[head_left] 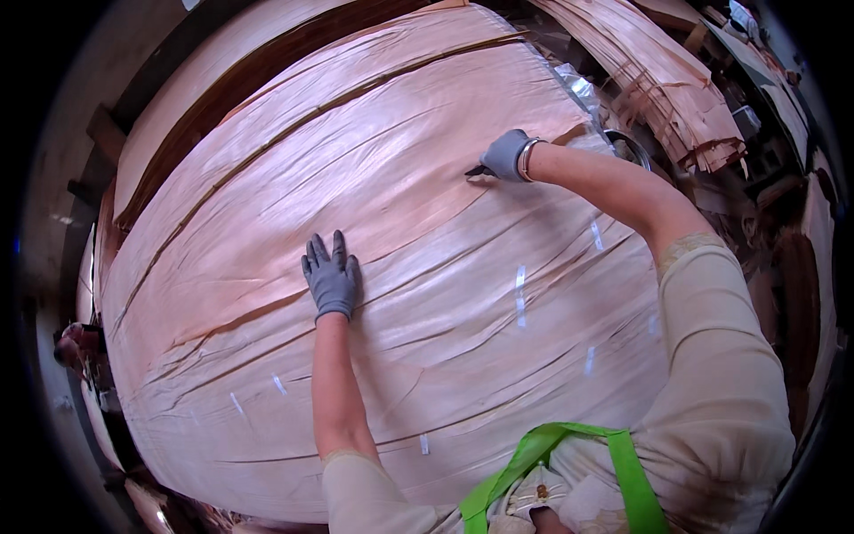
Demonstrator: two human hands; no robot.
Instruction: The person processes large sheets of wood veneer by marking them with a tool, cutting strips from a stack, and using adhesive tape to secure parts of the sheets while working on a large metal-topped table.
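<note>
A wide, pale pinkish wood veneer sheet (pixel 382 191) lies over a large stack, its ragged near edge crossing the middle. My left hand (pixel 333 278), in a grey glove, presses flat with fingers spread on the veneer by that edge. Farther off to the right, my right hand (pixel 511 157), also gloved, is closed around a small dark knife-like tool (pixel 481 171). The tool's pointed tip is at the sheet's edge; whether it cuts into the wood I cannot tell. Nearer me lies more veneer (pixel 463 356) with dark splits and short strips of whitish tape (pixel 520 296).
A long, narrow dark strip (pixel 307 120) runs across the far part of the sheet. Torn veneer pieces (pixel 663 89) are piled at the far right. Another veneer stack (pixel 209 84) stands at the far left. A dark red object (pixel 78 345) sits beyond the left edge.
</note>
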